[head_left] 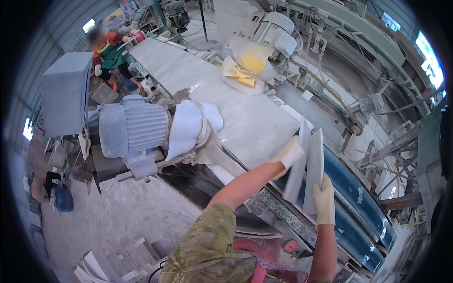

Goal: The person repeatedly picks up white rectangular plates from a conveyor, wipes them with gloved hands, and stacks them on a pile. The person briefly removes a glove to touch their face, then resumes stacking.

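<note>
Right of centre, two thin, flat, pale grey stone tiles point(309, 170) stand on edge above the blue conveyor belt point(358, 198), the gloved left hand point(289, 154) and gloved right hand point(324, 200) each closed around one.

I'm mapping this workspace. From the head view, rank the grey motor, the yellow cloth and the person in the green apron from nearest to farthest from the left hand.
1. Grey motor, to the left of the left hand.
2. Yellow cloth, above it, past the slab.
3. Person in the green apron, far upper left.
</note>
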### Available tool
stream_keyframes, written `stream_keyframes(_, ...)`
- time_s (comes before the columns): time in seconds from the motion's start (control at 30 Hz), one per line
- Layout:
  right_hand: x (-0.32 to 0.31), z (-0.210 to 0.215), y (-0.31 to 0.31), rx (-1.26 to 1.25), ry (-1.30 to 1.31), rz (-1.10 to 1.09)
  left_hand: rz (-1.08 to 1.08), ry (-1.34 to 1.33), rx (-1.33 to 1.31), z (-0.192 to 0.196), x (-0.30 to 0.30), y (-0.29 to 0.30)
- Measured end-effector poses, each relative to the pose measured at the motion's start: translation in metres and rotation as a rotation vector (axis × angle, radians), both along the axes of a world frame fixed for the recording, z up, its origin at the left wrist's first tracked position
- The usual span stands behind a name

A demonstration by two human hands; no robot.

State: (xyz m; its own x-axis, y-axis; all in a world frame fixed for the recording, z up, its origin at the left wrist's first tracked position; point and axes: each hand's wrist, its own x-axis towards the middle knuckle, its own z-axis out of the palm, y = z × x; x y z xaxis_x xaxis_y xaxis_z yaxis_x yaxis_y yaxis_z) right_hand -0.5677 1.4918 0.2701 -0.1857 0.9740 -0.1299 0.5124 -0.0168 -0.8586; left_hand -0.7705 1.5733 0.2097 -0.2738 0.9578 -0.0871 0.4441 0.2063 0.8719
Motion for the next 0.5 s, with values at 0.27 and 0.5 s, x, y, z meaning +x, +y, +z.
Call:
stream_keyframes(0.27,-0.015,0.013,0.002,-0.004,0.099,0.063,-0.232,-0.164,0.211,-0.008,0.031,-0.018)
stream_keyframes(0.5,-0.019,-0.020,-0.003,0.200,-0.366,-0.080,-0.120,0.831,0.055,-0.008,-0.036,-0.016)
